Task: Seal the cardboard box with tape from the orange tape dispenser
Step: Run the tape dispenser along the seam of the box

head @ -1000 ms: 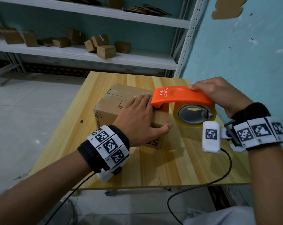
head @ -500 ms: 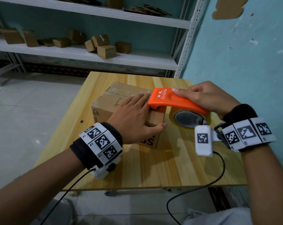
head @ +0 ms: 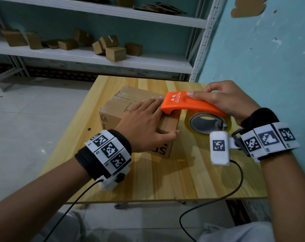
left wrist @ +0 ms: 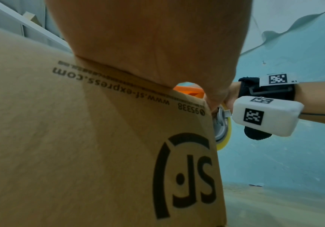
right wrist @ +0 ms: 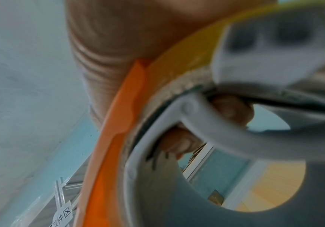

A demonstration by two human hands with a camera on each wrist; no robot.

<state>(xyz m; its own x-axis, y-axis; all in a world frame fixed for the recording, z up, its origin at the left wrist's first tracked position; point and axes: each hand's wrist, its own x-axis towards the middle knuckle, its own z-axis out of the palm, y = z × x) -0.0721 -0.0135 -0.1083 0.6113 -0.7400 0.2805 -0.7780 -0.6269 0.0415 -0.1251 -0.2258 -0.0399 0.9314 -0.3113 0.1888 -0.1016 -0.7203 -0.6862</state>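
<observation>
A brown cardboard box point(head: 120, 103) with black print sits on the wooden table point(head: 192, 172). My left hand point(head: 144, 123) lies flat on its top, fingers straight, thumb over the near right corner. In the left wrist view the box point(left wrist: 80, 145) fills the frame under my palm. My right hand point(head: 225, 100) grips the orange tape dispenser point(head: 192, 103), whose front end rests on the box's right top edge, beside my left fingertips. Its yellowish tape roll point(head: 207, 123) hangs just right of the box. The right wrist view shows the dispenser point(right wrist: 107, 138) and roll core close up, blurred.
White metal shelving point(head: 95, 56) behind the table holds several small cardboard boxes. A turquoise wall point(head: 270, 58) runs close along the table's right side. Black cables point(head: 209, 203) trail from both wrist units over the table's near edge.
My right hand has lowered the dispenser and tilted its front end down onto the box's right top edge. The left hand stays flat on the box top.
</observation>
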